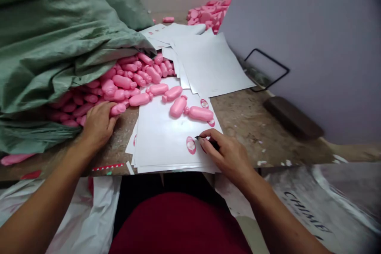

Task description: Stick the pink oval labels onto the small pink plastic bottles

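Where a stained tabletop meets a lavender board, white sheets, pink pieces

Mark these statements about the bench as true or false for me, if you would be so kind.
1. The right hand holds a small dark tool over a stack of white sheets. True.
2. The left hand is lifting the green sack. False: it is down on the bench at the edge of the pink pieces, clear of the sack's lifted folds.
3. Pink oval marks show on the top sheet. True.
4. The pink pieces sit in a cardboard box. False: they lie loose on the sheets and bench, partly under the sack.
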A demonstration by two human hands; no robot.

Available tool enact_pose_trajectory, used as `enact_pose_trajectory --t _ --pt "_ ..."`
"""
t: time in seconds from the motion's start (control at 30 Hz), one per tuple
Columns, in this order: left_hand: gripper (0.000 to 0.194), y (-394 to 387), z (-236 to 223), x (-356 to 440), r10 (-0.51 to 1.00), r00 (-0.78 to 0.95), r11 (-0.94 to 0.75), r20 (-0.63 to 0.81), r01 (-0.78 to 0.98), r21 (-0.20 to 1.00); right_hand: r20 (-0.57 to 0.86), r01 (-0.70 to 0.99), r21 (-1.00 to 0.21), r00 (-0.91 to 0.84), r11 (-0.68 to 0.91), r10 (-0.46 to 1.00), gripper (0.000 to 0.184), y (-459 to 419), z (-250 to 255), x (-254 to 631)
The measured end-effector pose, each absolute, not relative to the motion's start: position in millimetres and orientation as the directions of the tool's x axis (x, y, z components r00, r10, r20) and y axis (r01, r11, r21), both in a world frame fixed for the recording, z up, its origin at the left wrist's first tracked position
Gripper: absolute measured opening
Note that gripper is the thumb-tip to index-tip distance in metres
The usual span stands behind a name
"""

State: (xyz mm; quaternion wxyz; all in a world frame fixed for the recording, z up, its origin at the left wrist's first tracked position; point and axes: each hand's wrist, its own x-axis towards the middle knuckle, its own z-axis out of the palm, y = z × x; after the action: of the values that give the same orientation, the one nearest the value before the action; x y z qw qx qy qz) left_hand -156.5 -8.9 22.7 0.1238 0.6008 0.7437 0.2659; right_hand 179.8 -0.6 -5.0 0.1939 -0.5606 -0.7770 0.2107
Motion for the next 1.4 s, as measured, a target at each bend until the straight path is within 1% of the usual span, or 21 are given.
enact_pose_trajectory --t 0.03,0.07,0.1,0.13,0.17,0.2,0.23,0.3,0.37,0.5,0.6,0.77,1.0,1.13,1.23,1.4 --pt "0.029 -14 24 -143 0.942 -0.306 0.156 0.136 0.760 0.631 0.066 0.796 -0.534 -0.297 0.285 0.953 0.021 -1 -7 182" --pt "0.030 -18 26 -127 0.929 -0.352 0.150 0.116 0.643 0.751 0.072 0.800 -0.524 -0.301 0.293 0.951 0.021 -2 -10 183" --pt "0.030 -22 26 -109 0.926 -0.372 0.127 0.069 0.478 0.869 0.086 0.801 -0.514 -0.308 0.307 0.948 0.020 -2 -13 183" --pt "0.031 -25 25 -90 0.943 -0.332 0.117 -0.018 0.281 0.953 0.103 0.802 -0.500 -0.318 0.326 0.942 0.020 -2 -15 182" --pt "0.033 -27 23 -71 0.958 -0.262 0.141 -0.114 0.088 0.986 0.123 0.804 -0.483 -0.329 0.347 0.936 0.020 -2 -17 181" --pt "0.035 -27 20 -54 0.960 -0.182 0.205 -0.213 -0.062 0.977 0.141 0.806 -0.465 -0.340 0.366 0.930 0.020 -2 -18 180" --pt "0.037 -25 17 -40 0.952 -0.110 0.266 -0.287 -0.170 0.949 0.155 0.810 -0.446 -0.349 0.381 0.924 0.020 -2 -19 179" --pt "0.038 -21 9 -18 0.927 -0.043 0.349 -0.372 -0.264 0.899 0.172 0.819 -0.408 -0.364 0.403 0.915 0.020 -3 -19 178" --pt "0.036 -15 2 -9 0.921 -0.044 0.365 -0.388 -0.252 0.896 0.181 0.825 -0.376 -0.382 0.422 0.906 0.020 -3 -18 178" --pt "0.036 -8 -1 -12 0.913 -0.037 0.397 -0.406 -0.139 0.907 0.195 0.829 -0.330 -0.409 0.452 0.892 0.020 -3 -18 179" --pt "0.038 -7 2 -16 0.906 -0.006 0.417 -0.423 -0.157 0.895 0.201 0.830 -0.317 -0.415 0.460 0.887 0.020 -3 -19 178" --pt "0.035 -6 5 -17 0.895 0.016 0.441 -0.446 -0.188 0.878 0.235 0.820 -0.286 -0.442 0.497 0.865 0.024 -3 -18 173" --pt "0.035 -5 3 -18 0.891 0.037 0.452 -0.453 -0.180 0.874 0.318 0.830 -0.233 -0.428 0.507 0.846 0.021 -2 -21 173" --pt "0.036 -5 2 -20 0.883 0.049 0.467 -0.466 -0.195 0.863 0.339 0.820 -0.217 -0.445 0.529 0.829 0.020 -1 -23 171" --pt "0.036 -5 1 -20 0.885 0.050 0.463 -0.463 -0.194 0.865 0.317 0.817 -0.256 -0.434 0.517 0.843 0.018 2 -22 169" --pt "0.033 -4 2 -19 0.886 0.038 0.457 -0.462 -0.243 0.856 0.156 0.755 -0.504 -0.398 0.420 0.904 0.015 10 -16 176"
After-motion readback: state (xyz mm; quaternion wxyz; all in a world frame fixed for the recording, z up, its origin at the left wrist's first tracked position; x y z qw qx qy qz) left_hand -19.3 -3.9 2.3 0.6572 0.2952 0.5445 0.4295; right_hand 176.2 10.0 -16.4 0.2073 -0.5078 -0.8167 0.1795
